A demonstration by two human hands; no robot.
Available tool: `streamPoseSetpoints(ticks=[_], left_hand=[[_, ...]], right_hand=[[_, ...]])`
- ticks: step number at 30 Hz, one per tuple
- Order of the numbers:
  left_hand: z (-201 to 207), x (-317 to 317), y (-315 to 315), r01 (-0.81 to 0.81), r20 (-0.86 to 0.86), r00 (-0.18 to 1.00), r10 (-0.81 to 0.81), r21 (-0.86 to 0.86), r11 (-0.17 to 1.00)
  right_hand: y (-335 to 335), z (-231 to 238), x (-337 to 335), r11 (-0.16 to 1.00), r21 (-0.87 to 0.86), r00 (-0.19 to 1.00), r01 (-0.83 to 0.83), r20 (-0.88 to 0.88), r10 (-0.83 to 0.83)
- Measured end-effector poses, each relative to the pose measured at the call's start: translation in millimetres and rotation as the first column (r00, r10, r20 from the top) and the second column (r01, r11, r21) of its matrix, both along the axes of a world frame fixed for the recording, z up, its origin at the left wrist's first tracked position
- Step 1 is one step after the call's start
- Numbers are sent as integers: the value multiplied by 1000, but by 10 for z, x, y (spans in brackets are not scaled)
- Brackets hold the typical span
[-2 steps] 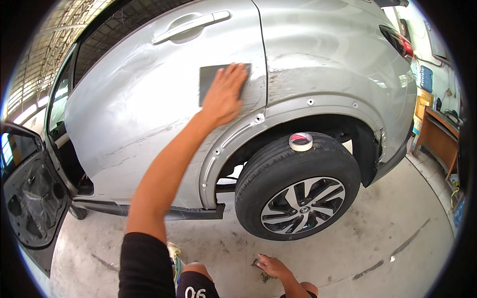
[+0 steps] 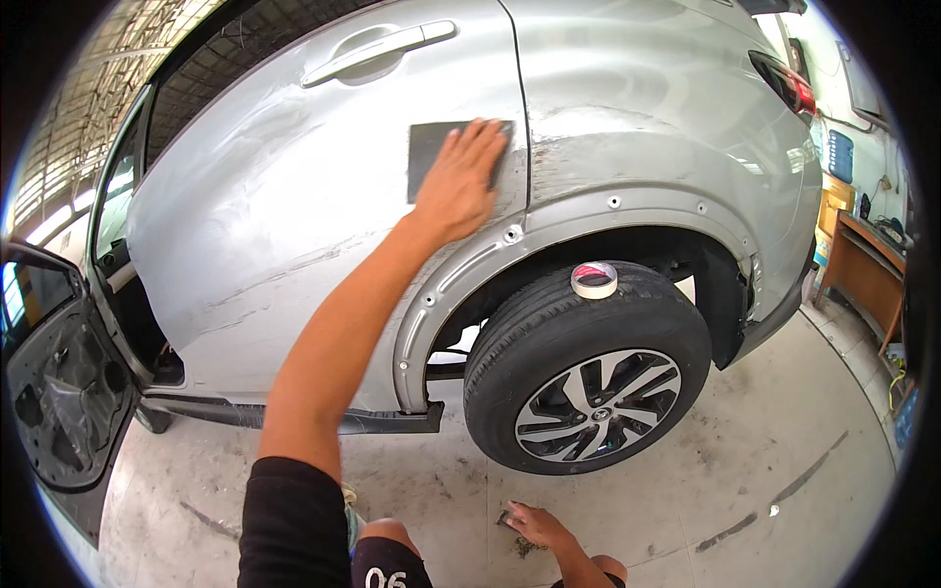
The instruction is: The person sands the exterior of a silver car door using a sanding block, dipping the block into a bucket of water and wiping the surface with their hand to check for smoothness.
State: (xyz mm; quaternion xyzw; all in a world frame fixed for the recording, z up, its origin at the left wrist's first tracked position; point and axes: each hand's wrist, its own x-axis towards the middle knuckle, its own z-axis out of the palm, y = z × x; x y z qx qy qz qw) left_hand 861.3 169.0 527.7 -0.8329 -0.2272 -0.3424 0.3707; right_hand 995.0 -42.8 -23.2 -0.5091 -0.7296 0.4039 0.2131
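My left hand [image 2: 461,186] lies with its fingers flat on a dark grey sheet of sandpaper [image 2: 424,162], pressing it against the silver car door [image 2: 323,206]. The sheet sits just left of the seam between door and rear panel, below the door handle [image 2: 377,54]. Scuffs and dark scratches mark the panel [image 2: 588,147] right of the seam and the lower door. Low down beside my knee, my right hand [image 2: 537,524] has its fingers bent around a small dark thing that I cannot make out.
A roll of masking tape [image 2: 594,280] rests on top of the rear tyre [image 2: 510,363], under the wheel arch [image 2: 569,208] with its bolt holes. At the left, a front door [image 2: 69,392] stands open. A wooden desk [image 2: 867,274] and a blue water bottle [image 2: 840,155] are at the right.
My left hand has slid the sandpaper right and slightly up, closer to the door seam. My right hand keeps its place.
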Motion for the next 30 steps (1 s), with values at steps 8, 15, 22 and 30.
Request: streamPoseSetpoints(ticks=[8,15,22,30], left_hand=[[49,-683,-136,-239,-103,965,239,18,971],[193,521,-15,-29,-44,999,29,-1,1000],[-59,-196,-83,-120,-80,990,119,-11,993],[63,203,52,-102,-22,994,103,38,994]], right_hand=[[-41,-45,127,1000,26,1000,-4,-4,4],[12,-49,49,1000,26,1000,-10,4,10],[-39,136,115,998,31,997,54,-58,-52],[77,-70,14,998,-42,995,-39,91,43]])
